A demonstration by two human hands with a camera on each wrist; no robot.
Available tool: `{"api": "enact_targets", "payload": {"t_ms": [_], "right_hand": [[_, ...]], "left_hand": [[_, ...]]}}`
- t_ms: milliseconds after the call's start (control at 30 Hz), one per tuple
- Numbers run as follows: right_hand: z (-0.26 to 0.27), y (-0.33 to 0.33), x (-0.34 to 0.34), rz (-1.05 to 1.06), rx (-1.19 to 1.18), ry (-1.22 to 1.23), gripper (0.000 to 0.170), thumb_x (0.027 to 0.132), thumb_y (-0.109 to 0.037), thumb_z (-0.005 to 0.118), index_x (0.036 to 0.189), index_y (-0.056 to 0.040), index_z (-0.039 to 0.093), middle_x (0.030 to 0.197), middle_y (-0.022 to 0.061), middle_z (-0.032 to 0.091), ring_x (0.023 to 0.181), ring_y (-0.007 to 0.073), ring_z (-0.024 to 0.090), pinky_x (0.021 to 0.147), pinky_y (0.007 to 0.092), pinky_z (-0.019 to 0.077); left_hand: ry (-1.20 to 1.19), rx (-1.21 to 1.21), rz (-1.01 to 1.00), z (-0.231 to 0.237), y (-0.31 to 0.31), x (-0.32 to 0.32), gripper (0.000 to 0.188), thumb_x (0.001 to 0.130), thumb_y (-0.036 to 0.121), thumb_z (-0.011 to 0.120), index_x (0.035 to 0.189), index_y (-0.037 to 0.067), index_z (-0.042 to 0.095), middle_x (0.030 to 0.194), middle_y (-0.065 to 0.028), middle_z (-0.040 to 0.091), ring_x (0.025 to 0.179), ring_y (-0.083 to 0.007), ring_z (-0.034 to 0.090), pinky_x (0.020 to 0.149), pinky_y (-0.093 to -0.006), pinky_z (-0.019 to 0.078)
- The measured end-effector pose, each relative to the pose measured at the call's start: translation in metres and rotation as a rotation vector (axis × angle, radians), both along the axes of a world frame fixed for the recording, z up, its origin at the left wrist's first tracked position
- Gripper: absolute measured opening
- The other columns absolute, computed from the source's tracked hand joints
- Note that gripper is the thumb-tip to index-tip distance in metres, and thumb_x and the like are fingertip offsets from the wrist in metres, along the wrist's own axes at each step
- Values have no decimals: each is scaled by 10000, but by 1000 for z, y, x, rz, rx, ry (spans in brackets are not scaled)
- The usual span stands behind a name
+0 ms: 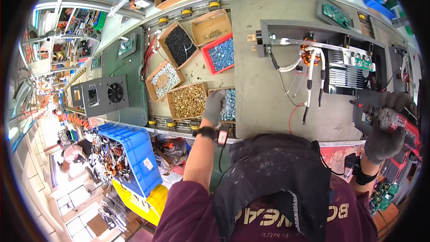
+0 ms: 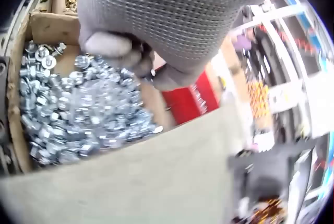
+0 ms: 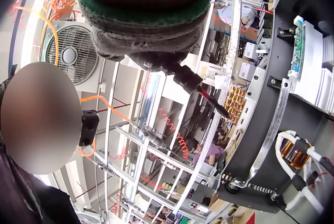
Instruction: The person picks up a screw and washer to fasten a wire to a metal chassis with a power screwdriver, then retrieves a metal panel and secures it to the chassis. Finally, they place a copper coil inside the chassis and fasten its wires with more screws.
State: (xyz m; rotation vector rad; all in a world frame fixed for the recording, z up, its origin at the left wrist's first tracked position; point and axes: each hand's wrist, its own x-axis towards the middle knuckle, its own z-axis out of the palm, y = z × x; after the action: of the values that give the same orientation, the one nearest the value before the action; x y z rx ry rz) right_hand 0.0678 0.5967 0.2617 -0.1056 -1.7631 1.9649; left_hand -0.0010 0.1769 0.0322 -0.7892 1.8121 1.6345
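My left hand (image 1: 216,105), in a grey knit glove, is over a cardboard box of silver-blue flange bolts (image 2: 88,109). In the left wrist view its fingers are curled, and a small shiny bolt end (image 2: 153,72) shows between fingertips and thumb. My right hand (image 1: 384,144), also gloved, grips a red and black power screwdriver (image 1: 394,120) at the right end of the bench. Its dark bit (image 3: 216,106) points toward an open metal chassis (image 1: 380,47) and stands apart from it in the right wrist view. The glove hides most of the tool's body there.
Beside the left hand are boxes of brass screws (image 1: 188,101), small silver parts (image 1: 164,80) and black screws (image 1: 179,47), and a red bin of blue-silver screws (image 1: 221,55). White cables (image 1: 309,85) hang from the chassis. A fan-fitted metal case (image 1: 105,95) stands left, above a blue crate (image 1: 134,152).
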Motion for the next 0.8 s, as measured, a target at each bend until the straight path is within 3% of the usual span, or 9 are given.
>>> {"api": "enact_targets", "payload": {"t_ms": [100,167,200,233,300,433,533,633,800], "right_hand": [[2,-4,0,119,-51,-41,514,739,-429,668,1003,-56,432,833,36,312,781,184,346,602,359,373],[0,-20,-12,12,-146,135,533,748,-415,673,1098,-72,463,816,27,282,764,182,332,577,372,389],[0,-15,-16,258,-249,198,544,757,-398,672,1150,-77,475,917,67,419,846,204,430,635,362,443],[-6,-19,-11,52,-272,161,568,768,-379,667,1205,-77,467,1155,155,489,981,242,514,696,350,485],[4,-33,-18,104,-317,127,468,788,-328,654,1176,-112,508,1120,108,469,952,231,478,775,372,471],[-7,-22,-21,135,-415,147,456,807,-292,635,1202,-122,484,1049,107,524,899,226,524,770,381,480],[-17,-15,-26,47,-202,182,421,805,-269,624,1174,-118,488,906,99,523,748,212,503,709,369,440],[-29,-3,-23,95,-247,199,427,820,-246,647,1158,-77,446,920,135,555,827,218,567,765,416,517],[-37,6,-28,38,-214,207,424,820,-236,641,1154,-64,443,929,142,557,819,220,572,770,419,517]], "left_hand": [[57,539,62,77,40,-2,178,904,149,505,1032,40,562,852,-66,604,691,-119,535,583,-231,425],[69,634,-26,111,75,-9,195,901,111,504,1075,37,549,908,-80,606,715,-126,539,611,-239,433],[81,729,-110,121,92,-13,226,898,73,502,1118,34,536,965,-94,607,739,-132,543,640,-246,441],[74,740,-130,127,109,-17,226,898,73,502,1118,34,536,965,-94,607,739,-132,543,640,-246,441],[10,919,-290,131,142,-24,262,885,17,502,1145,25,535,1000,-105,600,775,-135,547,666,-254,451],[-89,892,-437,141,201,-30,269,884,27,503,1146,-21,544,991,-103,597,790,-130,545,678,-246,450],[-103,837,-512,144,224,-32,280,886,38,485,1148,-40,543,950,-93,597,769,-121,534,659,-237,433],[-79,755,-593,144,238,-36,281,881,43,472,1140,-39,546,900,-80,602,730,-109,526,628,-231,421],[-21,638,-610,140,258,-41,271,872,39,461,1118,-40,544,850,-77,609,653,-97,525,570,-221,427]]}}
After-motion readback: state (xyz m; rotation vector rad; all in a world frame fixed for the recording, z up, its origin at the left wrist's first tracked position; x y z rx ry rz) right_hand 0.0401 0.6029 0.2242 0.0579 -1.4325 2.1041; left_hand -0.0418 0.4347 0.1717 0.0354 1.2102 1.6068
